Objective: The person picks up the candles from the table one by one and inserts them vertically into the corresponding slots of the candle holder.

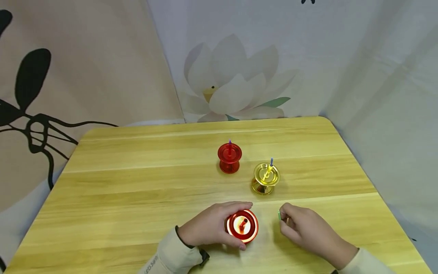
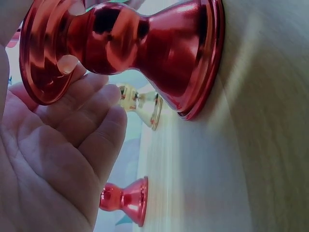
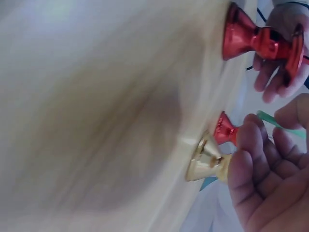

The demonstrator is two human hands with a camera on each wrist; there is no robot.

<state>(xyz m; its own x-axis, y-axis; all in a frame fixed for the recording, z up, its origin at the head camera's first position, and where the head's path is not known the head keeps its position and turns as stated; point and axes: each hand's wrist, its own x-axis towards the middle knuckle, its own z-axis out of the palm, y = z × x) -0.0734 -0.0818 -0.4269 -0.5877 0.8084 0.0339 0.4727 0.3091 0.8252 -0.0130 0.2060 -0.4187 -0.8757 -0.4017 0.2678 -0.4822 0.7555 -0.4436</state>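
On the near side of the table, my left hand [image 1: 219, 224] grips a shiny red candle holder [image 1: 242, 227], thumb on one side and fingers on the other. The holder stands upright, with a short red post in the middle of its dish; its flared base shows in the left wrist view. To the right, my right hand [image 1: 308, 230] pinches a thin green stick [image 3: 282, 124] like a small candle, mostly covered by the fingers in the head view. A gold candle holder [image 1: 262, 186] with a blue-tipped stick and another red candle holder [image 1: 229, 166] with a purple-tipped stick stand beyond the hands.
All the holders stand on a light wooden table [image 1: 130, 182]. A pale cloth [image 1: 342, 68] with a printed lotus flower hangs behind the table's far edge. Dark plant shapes [image 1: 32, 80] are printed on the cloth at left.
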